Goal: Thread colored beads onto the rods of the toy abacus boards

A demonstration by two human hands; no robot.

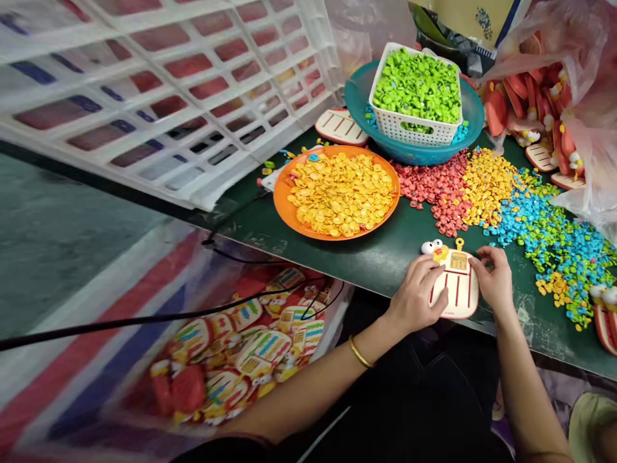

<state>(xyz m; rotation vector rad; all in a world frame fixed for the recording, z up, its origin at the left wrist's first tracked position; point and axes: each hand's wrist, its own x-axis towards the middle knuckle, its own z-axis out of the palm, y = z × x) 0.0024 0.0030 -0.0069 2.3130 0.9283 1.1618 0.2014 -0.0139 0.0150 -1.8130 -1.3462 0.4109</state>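
A cream toy board (452,307) with red slots, a duck-like head with bulging eyes, a small printed panel and a yellow loop on top rests at the table's front edge. My left hand (418,296) grips it from the left, fingers lying over its face below the head. At the board's upper right edge, the bent fingers of my right hand (495,276) close on the rim beside the panel. Beyond it lie loose small red pieces (441,190), yellow pieces (486,183) and mixed blue and green pieces (544,218).
An orange plate (284,215) of yellow discs stands left of my hands. Behind it, a white basket (409,127) of green pieces sits in a blue basin (357,96). A white crate (212,186) leans at left. Below, a striped sack (159,283) holds boards with coloured pieces. Black cable (144,321) crosses it.
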